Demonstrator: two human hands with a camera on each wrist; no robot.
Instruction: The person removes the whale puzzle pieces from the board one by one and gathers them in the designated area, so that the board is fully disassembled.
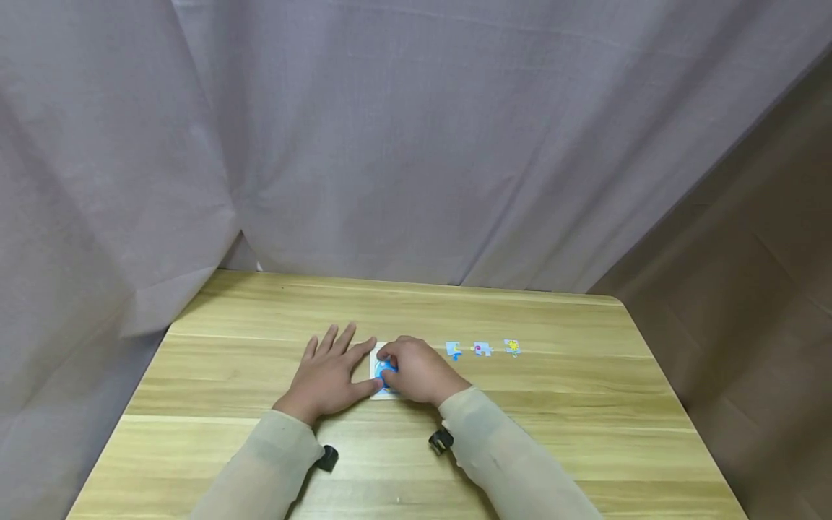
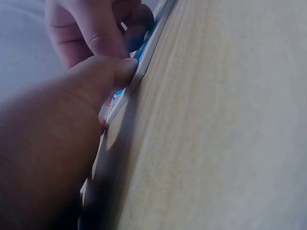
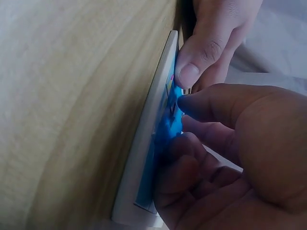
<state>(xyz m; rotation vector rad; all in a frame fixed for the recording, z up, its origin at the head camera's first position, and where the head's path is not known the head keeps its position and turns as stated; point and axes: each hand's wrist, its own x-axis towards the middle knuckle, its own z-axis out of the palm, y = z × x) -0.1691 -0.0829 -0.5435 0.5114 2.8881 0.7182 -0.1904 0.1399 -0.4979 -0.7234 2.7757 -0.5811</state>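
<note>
"Position of the puzzle board [image 1: 373, 368]?"

"Flat on the wooden table [image 1: 585, 404], between the hands. Left rim visible; right part covered by the right hand [image 1: 421, 372]. Right of that hand runs a row of loose pieces: a yellow-curved piece [image 1: 453, 349] nearest, a pink-marked piece [image 1: 482, 349], then a yellow-patterned piece [image 1: 512, 347]."

"Handling assessment?"

"Board judged light and stiff, being thin with a straight pale edge; likely to skid if pushed unbraced. Pieces judged light, perhaps slick on the printed face, their narrow tabs the weak points. Recommend gripping the board by its rim, and each piece by opposite sides of its body."

"Left hand [image 1: 328, 383]?"

"Palm down, left of the board, fingers spread and pointing far. Thumb [image 3: 188, 75] extended right, pressing the near part of the board. Forefinger by the far left corner; contact there cannot be determined."

"Right hand?"

"Reaching in from the near right, above the board, fingers bent. Thumb and forefinger stand on either side of the blue print [image 1: 386, 366]. Whether they pinch a piece or merely press it, I cannot tell."
</note>
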